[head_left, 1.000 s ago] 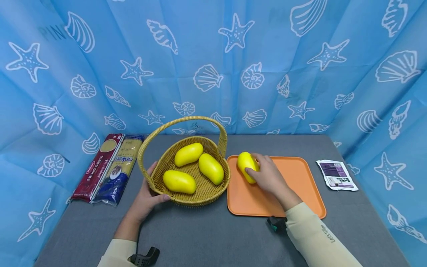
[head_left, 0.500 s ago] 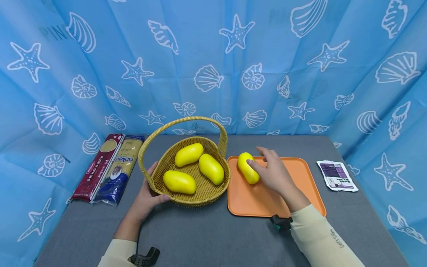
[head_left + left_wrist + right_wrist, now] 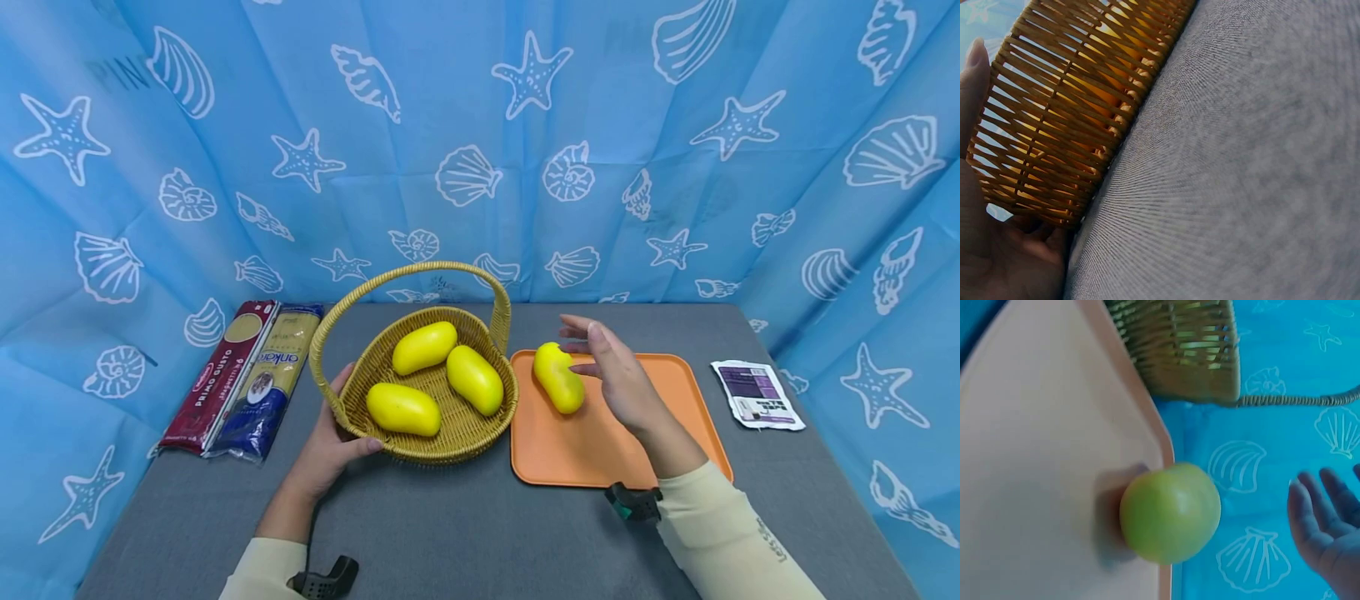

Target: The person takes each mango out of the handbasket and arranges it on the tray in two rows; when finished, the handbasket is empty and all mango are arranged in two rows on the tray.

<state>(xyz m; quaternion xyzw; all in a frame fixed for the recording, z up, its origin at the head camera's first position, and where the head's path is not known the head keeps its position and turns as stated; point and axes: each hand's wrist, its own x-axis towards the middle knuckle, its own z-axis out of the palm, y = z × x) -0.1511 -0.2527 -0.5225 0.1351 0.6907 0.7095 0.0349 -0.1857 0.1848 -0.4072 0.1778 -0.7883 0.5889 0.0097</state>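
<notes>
My left hand (image 3: 325,452) holds the left side of a wicker basket (image 3: 442,454), thumb over the near rim and other fingers mostly hidden behind the wall. The left wrist view shows the hand against the woven wall (image 3: 1054,112). Three yellow mangoes lie inside: one at the back (image 3: 424,347), one at the right (image 3: 475,380) and one in front (image 3: 403,409). Another mango (image 3: 562,387) lies on the left part of an orange tray (image 3: 637,458). Above and beside it hovers my right hand (image 3: 618,375), fingers extended; the right wrist view shows this hand (image 3: 1332,525) apart from the mango (image 3: 1170,514).
Two spaghetti packs, one red (image 3: 221,375) and one blue and gold (image 3: 266,383), lie left of the basket. A white and purple packet (image 3: 757,394) is right of the tray. The basket's tall handle (image 3: 420,267) arches over it. A blue curtain (image 3: 480,125) closes off the back.
My right hand has let go of the mango on the tray and lifted away to the right, its fingers spreading. The left hand and basket have stayed in place.
</notes>
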